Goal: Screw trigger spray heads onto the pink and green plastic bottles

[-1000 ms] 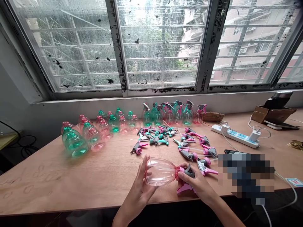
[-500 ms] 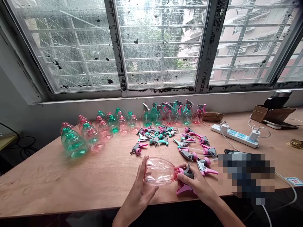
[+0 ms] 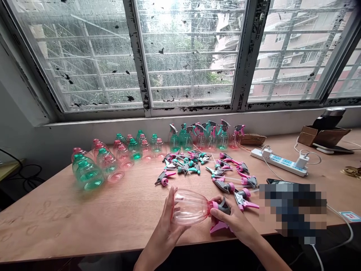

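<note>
Fingers, left hand (image 3: 165, 231): cupped round the base of a clear pink bottle (image 3: 188, 209), forearm slanting up.
Fingers, right hand (image 3: 235, 219): gripping its grey-and-pink spray head (image 3: 223, 205) near the neck.
Pink bottle: on its side, between both hands' fingers.
Loose sprayers (image 3: 223, 184): scattered just beyond the fingers.
Sprayer-topped bottles (image 3: 223, 142): upright, well beyond the fingers.

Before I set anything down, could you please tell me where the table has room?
Bare tabletop lies left of the left hand, between the headless bottles and its near edge. Loose spray heads crowd the wood beyond the right hand.
</note>
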`<state>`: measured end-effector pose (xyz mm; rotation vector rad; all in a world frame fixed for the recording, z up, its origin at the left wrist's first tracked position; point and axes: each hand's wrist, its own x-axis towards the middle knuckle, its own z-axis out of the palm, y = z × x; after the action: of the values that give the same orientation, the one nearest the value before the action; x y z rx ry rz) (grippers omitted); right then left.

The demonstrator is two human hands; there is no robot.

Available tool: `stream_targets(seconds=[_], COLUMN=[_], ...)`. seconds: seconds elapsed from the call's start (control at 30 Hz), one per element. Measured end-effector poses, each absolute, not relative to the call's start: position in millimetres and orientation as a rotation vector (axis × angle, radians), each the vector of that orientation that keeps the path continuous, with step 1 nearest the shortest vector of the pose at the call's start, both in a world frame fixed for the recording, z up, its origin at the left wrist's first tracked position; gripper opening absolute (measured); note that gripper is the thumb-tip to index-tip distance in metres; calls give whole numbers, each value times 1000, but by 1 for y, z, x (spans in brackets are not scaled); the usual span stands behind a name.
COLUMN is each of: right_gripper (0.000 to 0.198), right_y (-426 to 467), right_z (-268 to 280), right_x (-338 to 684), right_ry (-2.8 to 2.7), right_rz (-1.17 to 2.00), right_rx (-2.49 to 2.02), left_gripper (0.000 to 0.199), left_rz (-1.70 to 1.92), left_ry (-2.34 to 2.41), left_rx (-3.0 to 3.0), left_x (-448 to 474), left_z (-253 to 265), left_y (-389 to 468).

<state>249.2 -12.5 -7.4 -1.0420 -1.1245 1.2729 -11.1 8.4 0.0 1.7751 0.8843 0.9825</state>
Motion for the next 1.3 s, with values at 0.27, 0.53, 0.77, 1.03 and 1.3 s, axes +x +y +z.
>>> stream_targets(seconds=[0.27,0.53,0.77,1.03,1.3], right_gripper=[49,51,52,51,50], right_y=[-12,-12,-11,-12,-12], right_z=[-7,-11,-9,-7,-7], right_x=[248,248,249,248,247], right_ry=[-1111,-1101,-1100,-1097,-1079], right_rz=[1270,1261,1269,1257,1269], right_rx=[-1032,-1047,-1020,-1029,-1014], left_gripper=[104,109,96,109,95], left_rz=[947,956,947,959,994], left_ry=[882,861,860,833,800], left_rx=[1732,1743,1742,1774,1749], left_x=[-11,-11,-11,-13,-13], left_z=[-1,-1,1,1,-3], left_y=[10,8,9,9,9])
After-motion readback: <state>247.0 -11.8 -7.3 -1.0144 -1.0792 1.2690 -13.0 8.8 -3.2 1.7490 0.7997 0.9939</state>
